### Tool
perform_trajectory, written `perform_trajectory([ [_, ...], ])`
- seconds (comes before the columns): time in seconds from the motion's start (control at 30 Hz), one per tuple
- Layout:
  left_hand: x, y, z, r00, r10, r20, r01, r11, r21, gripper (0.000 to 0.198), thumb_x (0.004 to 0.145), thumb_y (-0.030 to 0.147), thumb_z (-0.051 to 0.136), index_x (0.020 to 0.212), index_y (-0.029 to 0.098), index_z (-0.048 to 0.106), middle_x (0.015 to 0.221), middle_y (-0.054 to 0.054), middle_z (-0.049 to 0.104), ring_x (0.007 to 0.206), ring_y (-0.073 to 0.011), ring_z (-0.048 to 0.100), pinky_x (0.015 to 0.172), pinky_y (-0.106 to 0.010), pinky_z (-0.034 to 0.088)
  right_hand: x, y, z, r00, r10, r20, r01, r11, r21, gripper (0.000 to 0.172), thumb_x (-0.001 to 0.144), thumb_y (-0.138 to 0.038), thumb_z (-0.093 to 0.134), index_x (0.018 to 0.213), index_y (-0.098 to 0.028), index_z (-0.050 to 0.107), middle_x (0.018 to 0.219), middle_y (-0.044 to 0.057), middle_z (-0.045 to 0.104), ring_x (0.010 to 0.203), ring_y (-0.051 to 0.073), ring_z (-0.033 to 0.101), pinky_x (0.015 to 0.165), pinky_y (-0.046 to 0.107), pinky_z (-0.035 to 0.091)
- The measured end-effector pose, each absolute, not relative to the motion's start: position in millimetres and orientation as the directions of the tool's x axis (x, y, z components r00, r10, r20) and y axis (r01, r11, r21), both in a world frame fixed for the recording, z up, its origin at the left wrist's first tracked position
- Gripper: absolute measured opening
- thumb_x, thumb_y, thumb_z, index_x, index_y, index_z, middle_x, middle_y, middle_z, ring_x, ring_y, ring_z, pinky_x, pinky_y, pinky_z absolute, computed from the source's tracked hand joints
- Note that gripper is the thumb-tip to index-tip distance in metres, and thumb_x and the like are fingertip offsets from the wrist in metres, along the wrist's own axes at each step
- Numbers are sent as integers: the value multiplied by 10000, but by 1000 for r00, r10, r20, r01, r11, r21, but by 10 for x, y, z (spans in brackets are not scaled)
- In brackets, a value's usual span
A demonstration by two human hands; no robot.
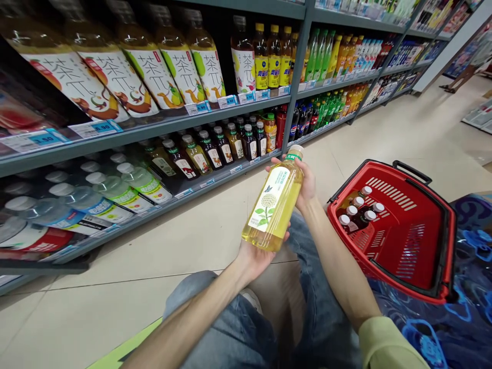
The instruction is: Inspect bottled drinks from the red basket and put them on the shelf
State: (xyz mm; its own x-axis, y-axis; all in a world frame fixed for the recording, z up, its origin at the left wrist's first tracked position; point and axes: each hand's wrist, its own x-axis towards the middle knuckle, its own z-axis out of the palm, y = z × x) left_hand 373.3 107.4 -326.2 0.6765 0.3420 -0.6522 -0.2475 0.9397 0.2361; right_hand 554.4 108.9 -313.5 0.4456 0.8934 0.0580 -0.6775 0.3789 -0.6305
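Note:
A large bottle of yellow tea point(280, 205) lies tilted across both hands, its white flower label facing up and its cap pointing away from me. My left hand point(255, 261) cups the base from below, most of its fingers hidden behind the bottle. Around the neck end my right hand point(306, 184) is wrapped, with fingertips showing on the far side. Close beyond the bottle, dark and amber tea bottles point(215, 148) stand in a row on the lower shelf. To the right sits a red shopping basket point(407, 215) with several white-capped bottles point(359, 212) in its far left corner.
Grey shelving point(161, 115) full of drinks runs along the left and away ahead. The basket rests on wrapped packs of large blue-handled water bottles point(426, 338). Pale floor tiles point(161, 251) lie between my knees and the shelf. A person's legs point(461, 77) show far right.

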Motion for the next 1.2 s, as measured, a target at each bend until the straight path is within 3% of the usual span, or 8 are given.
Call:
perform_trajectory([
  [0.23,3721,982,-3337,711,282,-645,-104,948,300,401,1017,171,311,1190,50,653,853,-156,763,664,-224,741,614,-299,621,5505,1046,-3136,425,896,131,-701,417,-578,417,811,-548,658,1104,-254,617,1053,30,774,945,249,741,846,468,611],
  [0.43,3687,945,-3441,805,179,-565,-13,959,285,380,998,185,348,953,50,701,835,-172,744,542,-165,665,510,-244,562,5511,998,-3104,447,884,140,-705,444,-553,361,819,-556,648,1010,-250,625,924,8,765,864,237,736,799,466,622],
  [0.57,3679,948,-3511,816,127,-565,18,970,244,347,959,183,380,932,51,699,691,-126,674,458,-131,578,417,-203,470,5528,1015,-3140,445,886,132,-712,439,-547,313,820,-530,650,927,-238,617,807,-9,717,794,209,711,808,431,621],
  [0.7,3673,955,-3533,901,71,-429,39,970,241,298,906,212,450,956,52,697,609,-64,596,400,-95,481,351,-161,322,5525,1045,-3144,411,903,127,-736,411,-537,278,815,-480,683,880,-222,604,819,6,718,787,209,706,807,409,623],
  [0.9,3675,931,-3521,975,30,-221,11,983,182,234,904,170,492,961,65,694,498,23,457,375,-51,333,425,-168,318,5545,1138,-3164,432,898,-85,-741,300,-601,263,827,-446,693,796,-207,587,780,33,728,760,222,721,758,380,623],
  [1.07,3723,953,-3563,957,78,-281,-56,995,87,277,963,159,418,910,46,666,534,34,393,448,-64,395,467,-174,323,5552,1201,-3194,434,874,-221,-735,202,-647,243,837,-429,668,764,-209,594,679,41,706,750,234,719,699,340,615],
  [1.2,3741,964,-3559,944,104,-314,-84,993,77,329,1010,169,357,924,54,652,574,36,379,474,-65,395,475,-175,317,5544,1226,-3211,437,837,-331,-744,129,-656,223,849,-420,632,792,-205,613,619,38,676,703,234,705,666,334,607],
])
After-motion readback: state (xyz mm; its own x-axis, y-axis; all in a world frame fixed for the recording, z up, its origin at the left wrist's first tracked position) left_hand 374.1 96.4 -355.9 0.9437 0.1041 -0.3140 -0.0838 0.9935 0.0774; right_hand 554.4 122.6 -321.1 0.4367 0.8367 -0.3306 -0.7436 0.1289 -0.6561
